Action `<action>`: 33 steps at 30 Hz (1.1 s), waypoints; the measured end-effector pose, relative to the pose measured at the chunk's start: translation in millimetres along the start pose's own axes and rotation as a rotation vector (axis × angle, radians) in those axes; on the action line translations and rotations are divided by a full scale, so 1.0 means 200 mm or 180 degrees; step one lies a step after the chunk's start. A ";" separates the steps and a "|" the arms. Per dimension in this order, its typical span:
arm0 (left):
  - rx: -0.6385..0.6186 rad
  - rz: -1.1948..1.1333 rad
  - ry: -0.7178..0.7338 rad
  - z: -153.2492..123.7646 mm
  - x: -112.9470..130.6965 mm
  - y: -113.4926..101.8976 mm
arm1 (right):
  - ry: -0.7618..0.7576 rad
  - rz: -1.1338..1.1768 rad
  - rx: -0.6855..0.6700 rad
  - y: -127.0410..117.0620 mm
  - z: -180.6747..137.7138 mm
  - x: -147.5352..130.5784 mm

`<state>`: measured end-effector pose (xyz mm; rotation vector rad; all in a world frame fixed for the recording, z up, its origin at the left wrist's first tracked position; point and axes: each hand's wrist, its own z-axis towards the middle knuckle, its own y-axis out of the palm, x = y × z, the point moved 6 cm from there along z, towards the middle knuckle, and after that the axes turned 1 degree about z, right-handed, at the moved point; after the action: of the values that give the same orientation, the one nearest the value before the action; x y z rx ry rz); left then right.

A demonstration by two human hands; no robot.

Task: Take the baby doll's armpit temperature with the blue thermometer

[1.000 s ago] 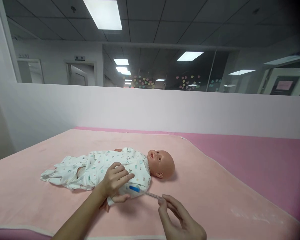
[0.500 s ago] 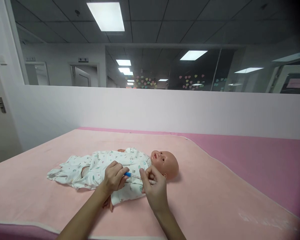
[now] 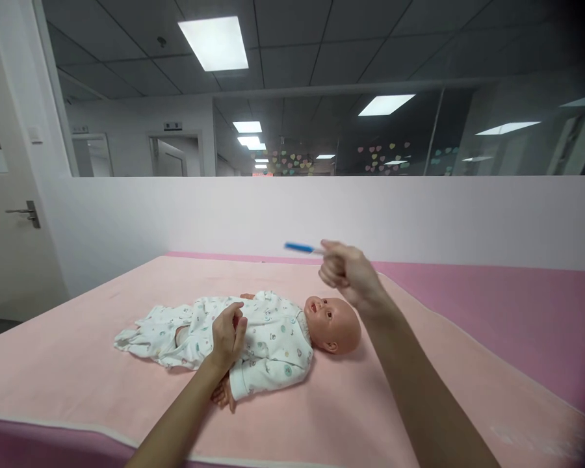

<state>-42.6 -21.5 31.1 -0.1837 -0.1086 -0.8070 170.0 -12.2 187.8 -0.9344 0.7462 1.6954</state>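
Note:
My right hand (image 3: 348, 270) is raised above the doll's head, its fingers closed around a thin thermometer (image 3: 299, 247). The thermometer's blue end points left and looks blurred; the rest of it is mostly hidden in my fist. My left hand (image 3: 229, 335) rests over the doll's middle, fingers curled in loosely, with nothing seen in them. A baby doll (image 3: 277, 344) lies on its back in a white patterned outfit, its bald head (image 3: 338, 325) to the right. One small doll hand (image 3: 223, 394) shows just below my left wrist.
A peach-pink sheet (image 3: 394, 403) covers the padded surface, with darker pink (image 3: 492, 305) showing at the right and back. Behind it stands a white low wall (image 3: 253, 214) with a window above. A door (image 3: 17, 240) is at the left.
My right hand has risen and moved right, carrying the thermometer up from the doll's chest. My left hand has let go of its blue end. The view has shifted slightly.

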 end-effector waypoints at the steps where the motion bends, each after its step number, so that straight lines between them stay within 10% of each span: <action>1: -0.0021 0.0017 -0.0020 0.00 0.00 0.00 | -0.0149 0.0250 -0.0142 -0.01 0.03 -0.05; 9: -0.0307 0.0146 0.0073 0.02 0.04 0.02 | -0.0735 -0.1577 -0.0319 -0.01 0.06 0.14; 13: -0.0612 0.0280 -0.0002 0.02 0.04 0.04 | -0.1108 -0.1479 0.0144 -0.03 -0.01 0.00; 20: -0.1802 0.0637 -0.0226 0.00 0.04 0.16 | -0.0535 -0.1622 -0.0249 0.06 -0.03 -0.05; 33: -0.1875 0.0607 -0.0345 0.01 0.04 0.17 | -0.0551 -0.3084 -0.0087 0.01 -0.07 0.08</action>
<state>-12.6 -3.4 30.2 -0.7834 0.0481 -0.6206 167.7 -17.7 167.5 -0.9323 0.0882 0.9019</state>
